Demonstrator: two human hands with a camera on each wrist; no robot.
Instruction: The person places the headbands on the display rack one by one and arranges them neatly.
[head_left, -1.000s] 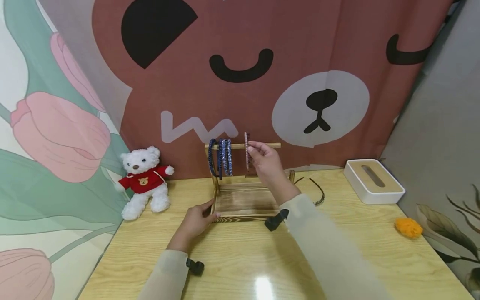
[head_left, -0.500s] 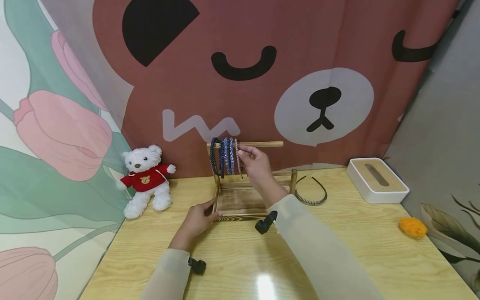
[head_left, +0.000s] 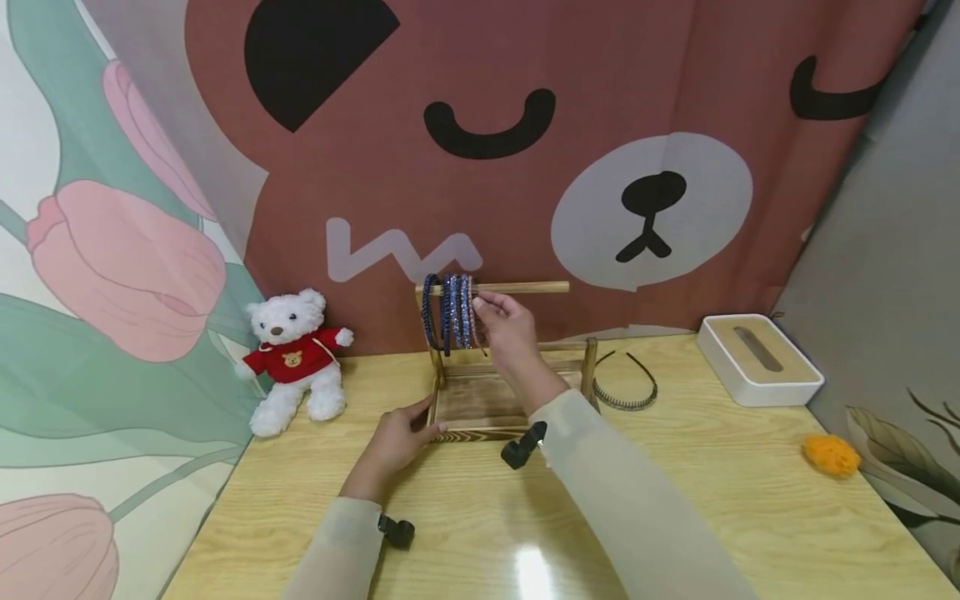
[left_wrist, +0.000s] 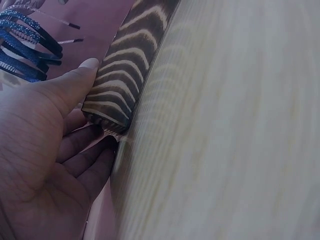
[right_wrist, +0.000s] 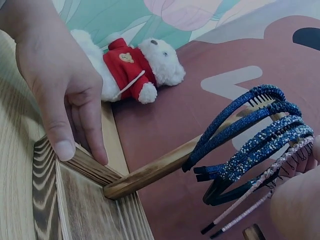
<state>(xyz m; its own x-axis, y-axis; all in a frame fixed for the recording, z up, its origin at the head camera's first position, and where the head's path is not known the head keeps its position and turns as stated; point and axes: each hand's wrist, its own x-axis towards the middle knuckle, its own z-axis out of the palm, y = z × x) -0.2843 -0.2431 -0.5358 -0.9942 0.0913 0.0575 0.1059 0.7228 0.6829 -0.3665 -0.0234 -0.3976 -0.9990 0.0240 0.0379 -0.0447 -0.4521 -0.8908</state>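
A wooden headband rack [head_left: 480, 404] stands on the table. Thumb and fingers of my left hand [head_left: 396, 435] grip its front left corner, whose striped wood [left_wrist: 125, 75] fills the top of the left wrist view. On the upper bar [head_left: 536, 287] hang two dark blue headbands [right_wrist: 225, 127] and two glittery blue headbands [right_wrist: 250, 155]. Beside them my right hand [head_left: 513, 337] pinches a thin pink headband [right_wrist: 297, 149], its two ends pointing down. In the head view it sits close against the glittery ones. Its far side is partly hidden by my fingers.
A dark toothed headband [head_left: 628, 406] lies on the table right of the rack. A white teddy bear [head_left: 292, 358] in a red top sits at the left. A tissue box [head_left: 761, 362] and an orange fluffy ball [head_left: 831, 455] are at the right; a patterned curtain hangs behind.
My right hand has slid the pink headband left along the bar, up to the blue ones. Little movement shows in the last half second. My left hand stays on the rack's corner.
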